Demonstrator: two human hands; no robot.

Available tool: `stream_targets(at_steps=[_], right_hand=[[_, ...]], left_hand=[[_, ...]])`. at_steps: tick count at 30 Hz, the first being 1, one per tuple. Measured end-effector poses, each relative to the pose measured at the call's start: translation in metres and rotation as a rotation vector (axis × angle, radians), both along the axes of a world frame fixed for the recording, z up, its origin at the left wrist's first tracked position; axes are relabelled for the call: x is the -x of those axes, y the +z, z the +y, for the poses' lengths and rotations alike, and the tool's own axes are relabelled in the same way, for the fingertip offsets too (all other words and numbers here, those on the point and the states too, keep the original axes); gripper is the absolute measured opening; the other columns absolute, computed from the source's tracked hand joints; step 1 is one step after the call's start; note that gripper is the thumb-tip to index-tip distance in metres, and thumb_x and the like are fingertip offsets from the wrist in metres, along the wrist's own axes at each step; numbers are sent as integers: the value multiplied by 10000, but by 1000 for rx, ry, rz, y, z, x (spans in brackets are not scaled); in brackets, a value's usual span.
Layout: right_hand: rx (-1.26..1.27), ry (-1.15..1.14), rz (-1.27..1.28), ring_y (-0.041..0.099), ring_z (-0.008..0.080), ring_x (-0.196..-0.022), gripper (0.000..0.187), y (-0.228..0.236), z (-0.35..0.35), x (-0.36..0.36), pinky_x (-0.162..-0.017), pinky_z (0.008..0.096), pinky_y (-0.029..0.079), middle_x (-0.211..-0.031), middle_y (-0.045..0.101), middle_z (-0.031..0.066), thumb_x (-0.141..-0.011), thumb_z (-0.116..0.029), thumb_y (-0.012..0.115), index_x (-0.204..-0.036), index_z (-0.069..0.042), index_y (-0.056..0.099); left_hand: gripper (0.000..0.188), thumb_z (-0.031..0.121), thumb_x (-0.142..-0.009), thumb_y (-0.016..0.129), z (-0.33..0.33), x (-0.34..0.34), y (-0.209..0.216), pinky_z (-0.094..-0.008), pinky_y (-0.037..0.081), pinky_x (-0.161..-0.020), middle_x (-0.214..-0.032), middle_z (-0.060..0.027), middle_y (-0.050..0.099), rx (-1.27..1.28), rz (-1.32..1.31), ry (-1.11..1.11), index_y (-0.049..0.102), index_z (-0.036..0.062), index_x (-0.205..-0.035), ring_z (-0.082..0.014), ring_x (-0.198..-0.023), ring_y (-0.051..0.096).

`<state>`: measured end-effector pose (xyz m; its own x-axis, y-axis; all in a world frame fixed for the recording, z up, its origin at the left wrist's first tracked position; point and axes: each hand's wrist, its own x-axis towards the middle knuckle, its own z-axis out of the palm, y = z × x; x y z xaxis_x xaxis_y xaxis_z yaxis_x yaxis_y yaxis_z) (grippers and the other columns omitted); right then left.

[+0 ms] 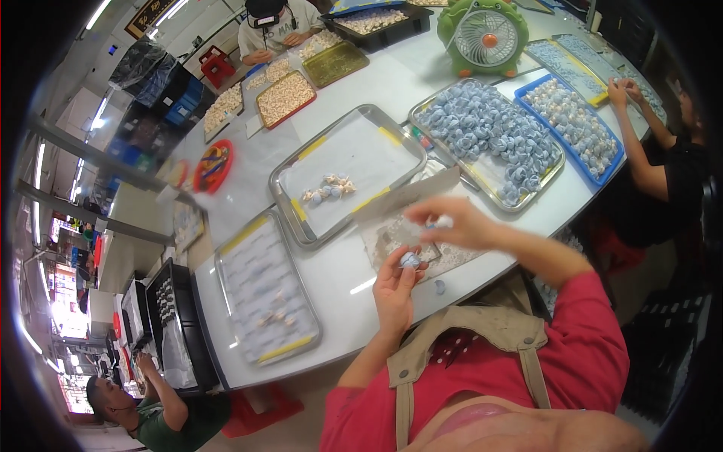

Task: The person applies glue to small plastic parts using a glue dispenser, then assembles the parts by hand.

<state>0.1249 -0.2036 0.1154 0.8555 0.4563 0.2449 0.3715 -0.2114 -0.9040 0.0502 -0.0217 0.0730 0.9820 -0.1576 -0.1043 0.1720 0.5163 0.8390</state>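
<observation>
On a white desk (343, 301), a small blue-and-white piece (409, 261) is pinched in the grip of the left hand (395, 291) near a speckled mat (378, 233), the blurred right hand (465, 224) is seen above that mat, grip not discernible, and a tray (489, 170) is set beyond the mat, rightward.

On my feed the tabletop (343, 275) looked smooth + glossy. I saw the centre tray (279, 196) as shiny metal w/ a matt, paper-like liner (361, 151). Fan (452, 34) + blue tray (614, 169) looked plastic. Apron (482, 320) was matt cloth w/ 2 metal-looking snaps (403, 373). Held blue-white piece (409, 260) seemed smooth, mat'l unclear.
</observation>
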Motion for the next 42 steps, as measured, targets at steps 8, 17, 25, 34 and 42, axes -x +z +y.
stream_targets(at_steps=[8,17,25,34,42], right_hand=[[-21,-224,-413,561,229,-813,326,-16,8,39,-689,307,465,-872,605,58,-640,7,720,-948,-82,661],[21,-248,-504,568,218,-780,384,-19,11,49,-692,307,457,-844,618,29,-610,-11,736,-974,-109,662],[0,-255,-426,582,225,-768,343,-24,9,53,-692,310,463,-845,619,52,-622,8,721,-945,-92,666],[-60,-254,-239,607,208,-800,317,-15,11,57,-677,281,492,-893,608,93,-691,51,681,-984,-65,649],[-90,-278,-190,617,206,-774,253,-14,11,56,-656,278,496,-877,630,95,-704,13,687,-946,-58,662]], left_hand=[[397,71,-870,571,-9,-3,8,-258,467,-811,-1055,-75,583,-1,-34,15,472,0,-1248,-130,-900,565],[388,73,-868,578,-11,1,1,-223,461,-776,-1107,-61,581,-166,-75,-7,485,-3,-1237,-45,-759,494],[383,49,-858,586,-17,2,5,-215,461,-754,-1085,-57,587,-115,-63,-1,493,-4,-1226,-48,-760,504],[433,7,-840,595,-9,3,6,-203,449,-699,-922,-29,598,-251,-176,-42,467,8,-1254,-70,-795,550],[422,-8,-837,592,-16,2,6,-214,469,-732,-984,-58,605,-312,-230,5,477,7,-1243,-97,-891,573]])
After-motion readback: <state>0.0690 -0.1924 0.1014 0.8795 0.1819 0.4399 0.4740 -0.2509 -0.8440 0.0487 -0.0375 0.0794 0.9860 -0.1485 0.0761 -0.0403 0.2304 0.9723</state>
